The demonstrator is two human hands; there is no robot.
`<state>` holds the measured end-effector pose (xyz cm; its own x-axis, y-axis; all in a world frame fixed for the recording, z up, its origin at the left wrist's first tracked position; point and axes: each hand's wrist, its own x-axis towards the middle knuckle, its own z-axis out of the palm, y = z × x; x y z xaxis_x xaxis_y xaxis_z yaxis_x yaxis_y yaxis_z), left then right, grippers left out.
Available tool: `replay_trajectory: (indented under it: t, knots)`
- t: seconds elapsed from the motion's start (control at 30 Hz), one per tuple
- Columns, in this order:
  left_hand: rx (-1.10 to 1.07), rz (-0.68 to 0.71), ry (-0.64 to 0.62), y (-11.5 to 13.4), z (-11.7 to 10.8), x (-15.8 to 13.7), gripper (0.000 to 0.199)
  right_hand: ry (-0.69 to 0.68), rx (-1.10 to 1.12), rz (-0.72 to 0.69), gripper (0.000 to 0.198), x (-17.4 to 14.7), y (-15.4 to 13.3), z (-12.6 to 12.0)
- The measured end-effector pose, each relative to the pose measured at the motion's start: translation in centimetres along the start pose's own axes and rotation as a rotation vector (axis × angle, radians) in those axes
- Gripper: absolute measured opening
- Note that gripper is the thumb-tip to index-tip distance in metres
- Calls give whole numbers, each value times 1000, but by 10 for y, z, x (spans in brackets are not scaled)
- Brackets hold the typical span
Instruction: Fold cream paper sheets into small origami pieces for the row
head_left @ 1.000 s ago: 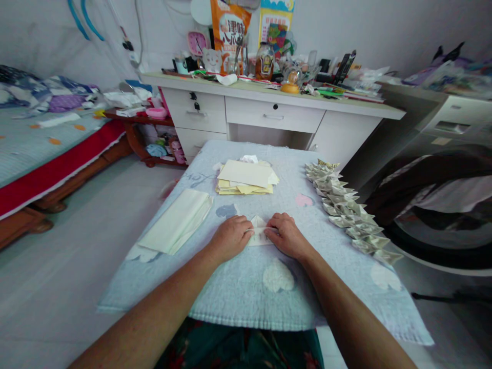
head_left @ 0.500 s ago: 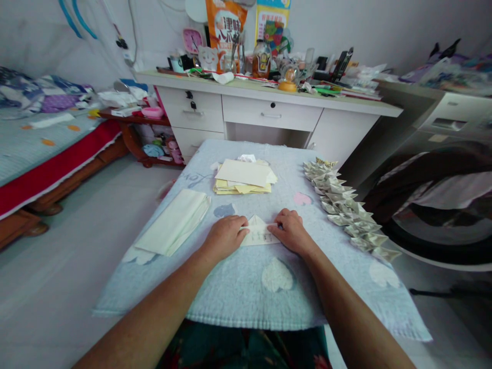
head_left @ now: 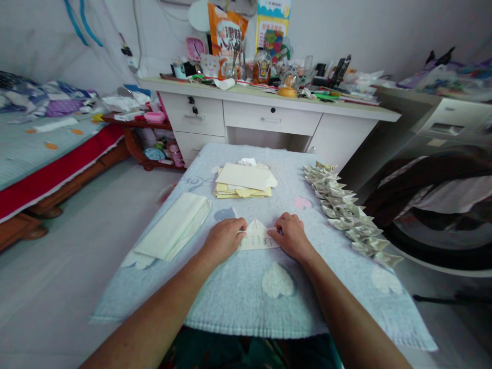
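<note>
Nearest: dark green clothing (head_left: pixel 184 348) at the lower margin, just beyond it the stitched hem of a cloth-covered desk (head_left: pixel 238 310). Pale blue ground, slightly rumpled, patterned with a white heart, a pink heart and grey-blue patches. At centre, lying on the cloth: folded paper (head_left: pixel 255 238), point facing away, printed marks along the lower band. Left hand (head_left: pixel 225 237) pinching its left end between thumb and fingers; right hand (head_left: pixel 291 234) pinching its right end likewise. To the left, pale folded sheets (head_left: pixel 175 223), set at a slant. To the right, along the edge, a row of folded paper pieces (head_left: pixel 338 205), closely packed, pointed tips up. Farther in, a stack of cream and yellow paper (head_left: pixel 242 179), loosely squared, with a crumpled white piece (head_left: pixel 247 161) behind.

Around: pale grey floor (head_left: pixel 84 241); to the left a bed (head_left: pixel 23 177) with red border and wooden frame; to the right a washing machine (head_left: pixel 446 115), dark fabric across its round front. Beyond: white desk with drawers (head_left: pixel 249 115), crowded on top with an orange bag (head_left: pixel 226 38), an amber jar (head_left: pixel 262 66) and a pink clock (head_left: pixel 195 48). Farthest: pale wall (head_left: pixel 334 25).
</note>
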<state>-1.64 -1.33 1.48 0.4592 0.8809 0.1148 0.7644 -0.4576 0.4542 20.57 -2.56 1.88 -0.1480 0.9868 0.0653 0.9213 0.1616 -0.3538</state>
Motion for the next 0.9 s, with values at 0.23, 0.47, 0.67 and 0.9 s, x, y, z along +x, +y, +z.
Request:
replay_trajectory:
  t: [0.23, 0.47, 0.67, 0.9]
  knots:
    - [-49, 178, 34, -5, 0, 2, 26, 108, -12, -79, 16, -4, -6, -2]
    - [-18, 185, -34, -1, 1, 2, 32, -15, -66, -293, 13, -8, -26, 3]
    - [41, 56, 15, -1, 1, 0, 7, 15, -111, -207, 25, -3, -37, 10]
    - [13, -75, -24, -6, -5, -2, 6, 29, -157, -151, 31, -3, -39, 17]
